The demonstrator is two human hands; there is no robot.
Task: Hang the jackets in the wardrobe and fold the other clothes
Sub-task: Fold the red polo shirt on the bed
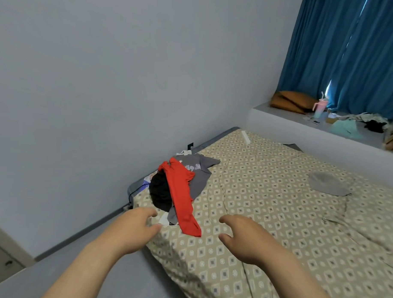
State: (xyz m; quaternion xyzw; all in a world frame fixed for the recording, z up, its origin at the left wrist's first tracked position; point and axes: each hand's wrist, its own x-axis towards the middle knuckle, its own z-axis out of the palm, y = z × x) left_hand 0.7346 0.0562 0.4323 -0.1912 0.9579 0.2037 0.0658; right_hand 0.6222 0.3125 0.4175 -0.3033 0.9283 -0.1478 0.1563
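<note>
A: Status, left to right?
B: Far left, low: a cabinet front (0,258) with a handle; cannot tell if it is the wardrobe. Left hand (132,230): grip open, fingers loosely spread, holding nothing, just beside the near end of the pile (174,188).
A: What is in it?
B: Black garment (159,194), red garment (181,199) draped over it, grey printed T-shirt (199,178) beneath. All are heaped unfolded at the wall-side edge of the bed (276,252). No jacket identifiable, no hanger seen.
A: The other side?
B: Right hand (246,239): grip open too, empty, over the bed just right of the red garment's end. Further right, one grey piece (328,183) lies flat, possibly folded. Judgement: early stage; the pile remains to do.
A: Room?
B: Plain grey wall (104,78). Bed patterned beige, rumpled. Window ledge (281,120) with orange cushion (290,101), pink tumbler (319,108) and clutter (368,122). Blue curtains (350,54) drawn.
</note>
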